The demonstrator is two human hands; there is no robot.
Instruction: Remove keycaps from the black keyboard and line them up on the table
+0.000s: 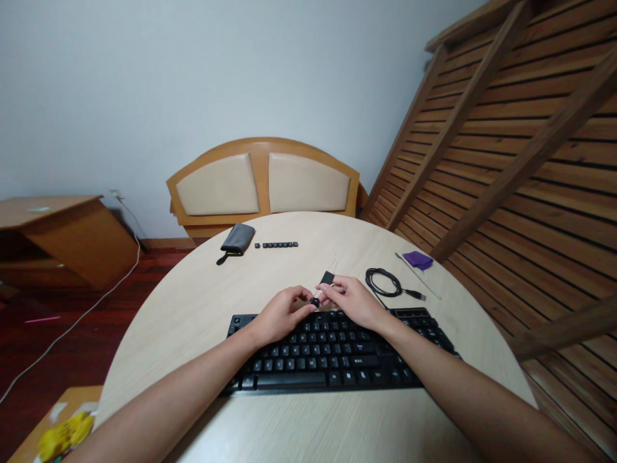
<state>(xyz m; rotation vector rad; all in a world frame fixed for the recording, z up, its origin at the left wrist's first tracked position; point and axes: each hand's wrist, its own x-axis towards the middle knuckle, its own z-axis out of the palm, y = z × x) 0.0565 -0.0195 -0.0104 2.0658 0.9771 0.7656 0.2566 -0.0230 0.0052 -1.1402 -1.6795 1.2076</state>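
Observation:
A black keyboard (308,354) lies across the table in front of me. Above its back edge, my left hand (288,313) pinches a small black keycap (315,301) between thumb and fingertips. My right hand (351,299) is closed on a keycap puller (328,278), which has a black handle and thin wire loops at both ends. One wire end reaches down to the keycap; whether it still grips the cap I cannot tell. Farther back, several loose keycaps (280,245) stand in a row. Part of the keyboard's top row is hidden behind my hands.
A grey pouch (238,239) sits at the table's back left. On the right are a coiled USB cable (384,283), a thin pale stick (418,276) and a folded purple cloth (418,260). The round table (193,315) stands near slatted wood (520,167).

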